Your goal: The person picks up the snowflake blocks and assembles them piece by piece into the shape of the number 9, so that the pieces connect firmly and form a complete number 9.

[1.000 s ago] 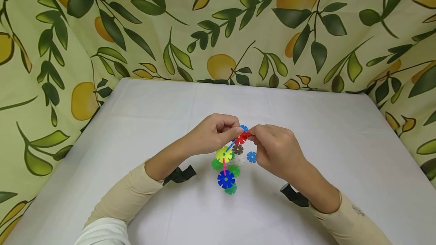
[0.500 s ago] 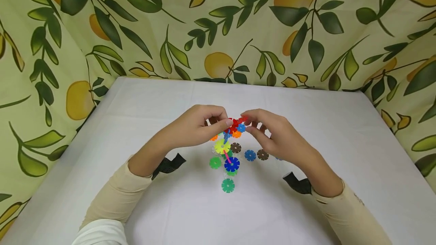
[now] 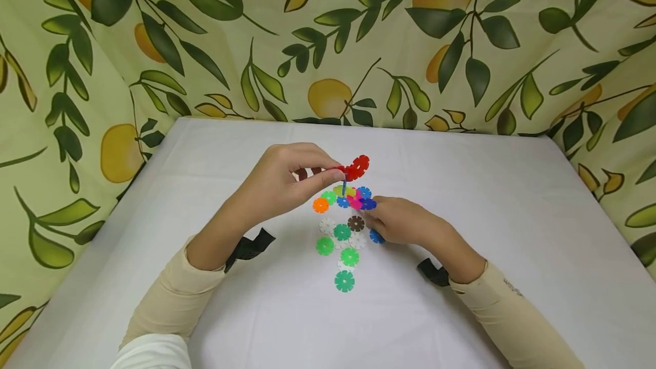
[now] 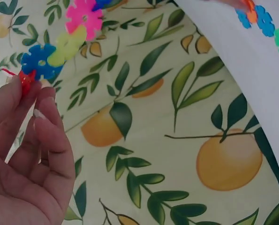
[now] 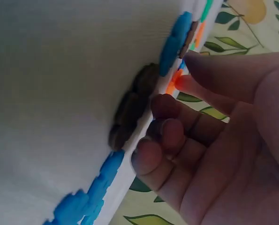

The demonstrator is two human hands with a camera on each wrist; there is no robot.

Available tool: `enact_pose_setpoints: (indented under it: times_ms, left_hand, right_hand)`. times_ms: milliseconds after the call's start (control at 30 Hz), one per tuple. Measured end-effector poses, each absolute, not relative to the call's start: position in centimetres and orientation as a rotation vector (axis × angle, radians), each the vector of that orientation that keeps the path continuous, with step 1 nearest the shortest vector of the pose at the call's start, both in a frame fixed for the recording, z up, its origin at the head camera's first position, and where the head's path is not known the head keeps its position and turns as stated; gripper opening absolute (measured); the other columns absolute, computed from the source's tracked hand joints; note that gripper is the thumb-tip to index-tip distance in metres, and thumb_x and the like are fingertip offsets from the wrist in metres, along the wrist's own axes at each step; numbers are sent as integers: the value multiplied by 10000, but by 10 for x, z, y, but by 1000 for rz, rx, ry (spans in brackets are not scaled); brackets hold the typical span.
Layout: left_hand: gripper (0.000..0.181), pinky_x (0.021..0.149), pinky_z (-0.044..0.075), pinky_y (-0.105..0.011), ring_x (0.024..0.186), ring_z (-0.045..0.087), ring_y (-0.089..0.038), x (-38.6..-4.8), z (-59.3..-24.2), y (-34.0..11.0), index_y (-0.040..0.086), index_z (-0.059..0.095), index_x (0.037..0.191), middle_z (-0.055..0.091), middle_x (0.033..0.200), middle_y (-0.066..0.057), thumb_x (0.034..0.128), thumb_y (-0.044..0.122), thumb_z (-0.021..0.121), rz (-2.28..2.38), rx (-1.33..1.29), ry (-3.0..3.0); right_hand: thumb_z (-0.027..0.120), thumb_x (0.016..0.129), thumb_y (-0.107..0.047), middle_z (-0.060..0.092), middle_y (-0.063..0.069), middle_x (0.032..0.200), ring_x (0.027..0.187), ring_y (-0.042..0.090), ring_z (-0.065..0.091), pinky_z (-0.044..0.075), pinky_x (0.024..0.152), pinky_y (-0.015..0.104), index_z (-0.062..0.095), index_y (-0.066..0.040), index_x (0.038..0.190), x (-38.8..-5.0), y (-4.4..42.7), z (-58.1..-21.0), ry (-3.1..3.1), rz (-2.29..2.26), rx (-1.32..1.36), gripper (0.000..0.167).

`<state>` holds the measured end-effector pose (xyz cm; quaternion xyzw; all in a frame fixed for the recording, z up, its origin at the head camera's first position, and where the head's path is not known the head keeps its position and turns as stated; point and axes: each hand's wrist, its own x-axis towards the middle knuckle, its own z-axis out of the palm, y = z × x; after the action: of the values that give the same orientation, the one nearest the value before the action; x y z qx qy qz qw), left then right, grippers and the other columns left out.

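My left hand (image 3: 287, 178) pinches a red notched plastic disc (image 4: 26, 82) between thumb and forefinger. It belongs to a linked chain held above the table: red discs (image 3: 359, 167), a blue disc (image 4: 41, 62), a yellow disc (image 4: 68, 46), a pink disc (image 4: 84, 18) and a dark blue one (image 3: 367, 204). My right hand (image 3: 410, 221) is low over the loose discs, fingers bent. In the right wrist view its thumb and forefinger are at an orange disc (image 5: 173, 83); whether they grip it cannot be made out. The head view hides these fingertips.
Loose discs lie on the white-covered table (image 3: 287, 312): green (image 3: 344, 281), brown (image 3: 356, 223), blue (image 3: 376, 236), another orange (image 3: 320, 205) and several white. A leaf-and-fruit patterned curtain (image 3: 328, 44) stands behind the table. Black straps (image 3: 251, 246) hang at both wrists.
The right hand has let go of the red part of the chain and moved down to the loose discs. The left hand has risen slightly, and the chain's lower end has swung away from the person.
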<state>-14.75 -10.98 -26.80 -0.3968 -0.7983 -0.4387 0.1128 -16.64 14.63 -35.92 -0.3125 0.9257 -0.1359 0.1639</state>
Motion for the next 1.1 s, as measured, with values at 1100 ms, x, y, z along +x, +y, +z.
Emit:
enact_pose_setpoints:
  times_ms: [1100]
  left_hand:
    - [189, 612, 472, -295, 685, 494, -249, -143, -275, -95, 22, 531, 1167, 490, 834, -195, 1025, 142, 496, -2381, -1139, -2441]
  right_hand:
    - [770, 892, -109, 577, -64, 910, 806, 116, 525, 500, 696, 259, 715, -151, 1215, -165, 147, -364, 2599, -505, -1124, 330]
